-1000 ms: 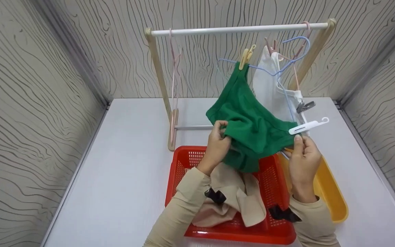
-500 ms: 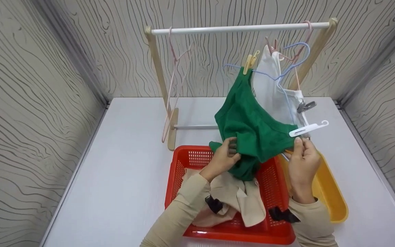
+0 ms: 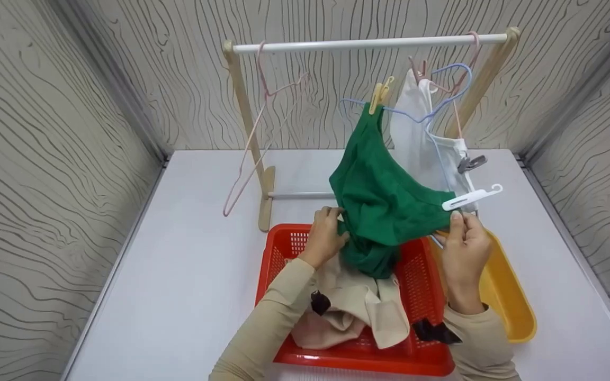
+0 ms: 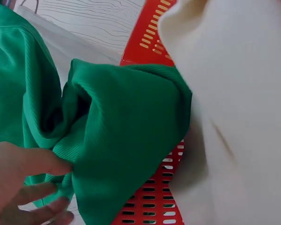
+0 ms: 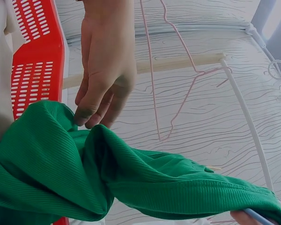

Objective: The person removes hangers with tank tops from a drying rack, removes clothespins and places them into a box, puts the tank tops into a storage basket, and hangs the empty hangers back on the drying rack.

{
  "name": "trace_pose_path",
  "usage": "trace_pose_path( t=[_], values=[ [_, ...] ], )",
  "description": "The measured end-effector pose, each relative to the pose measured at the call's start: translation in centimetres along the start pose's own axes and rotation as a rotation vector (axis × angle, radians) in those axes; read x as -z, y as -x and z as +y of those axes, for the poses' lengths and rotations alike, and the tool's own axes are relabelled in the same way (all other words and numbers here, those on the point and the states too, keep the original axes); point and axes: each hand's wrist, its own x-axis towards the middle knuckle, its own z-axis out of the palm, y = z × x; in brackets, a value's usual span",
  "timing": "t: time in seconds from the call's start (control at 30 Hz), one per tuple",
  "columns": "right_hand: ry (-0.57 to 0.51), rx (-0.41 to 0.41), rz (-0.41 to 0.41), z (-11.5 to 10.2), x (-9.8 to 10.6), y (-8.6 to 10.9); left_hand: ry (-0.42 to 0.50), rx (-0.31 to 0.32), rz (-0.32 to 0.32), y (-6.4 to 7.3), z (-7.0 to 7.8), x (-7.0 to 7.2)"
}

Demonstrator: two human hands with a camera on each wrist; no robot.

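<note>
The ribbed green top hangs from the blue hanger over the red basket; the right hand pinches its corner just below the white clothespin, while the left hand, fingers loosely spread, touches its draped side.

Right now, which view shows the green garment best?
The head view: it spans the green garment from the yellow peg to the right hand. The left wrist view gives close folds, cut off left and below; the right wrist view, ribbed folds cut off at left.
</note>
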Motion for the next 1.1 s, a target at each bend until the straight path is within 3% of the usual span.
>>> trace_pose_path(
  t=[0.17,0.3,0.5,0.67,0.77,1.0,1.1],
  values=[
    [0.01,-0.008,-0.006,-0.1,-0.1,0.1,-0.065,0.079,-0.067,-0.3,0.2,0.1],
    [0.003,-0.011,-0.015,-0.1,-0.1,0.2,-0.101,0.09,-0.075,-0.4,0.3,-0.3],
    [-0.011,-0.007,-0.028,0.1,-0.1,0.3,-0.259,0.031,-0.041,-0.6,0.0,-1.4],
    [-0.046,-0.024,-0.039,0.3,-0.2,0.3,-0.338,-0.018,0.038,-0.8,-0.4,-1.9],
    [-0.057,-0.032,-0.042,0.3,-0.2,0.3,-0.337,-0.034,0.072,-0.8,-0.5,-2.0],
    [-0.02,-0.012,-0.042,0.3,-0.1,0.3,-0.221,-0.025,0.038,-1.1,-0.6,-2.0],
    [-0.018,-0.004,-0.046,0.2,0.0,0.3,-0.182,-0.05,0.05,-1.2,-0.7,-1.9]
  ],
)
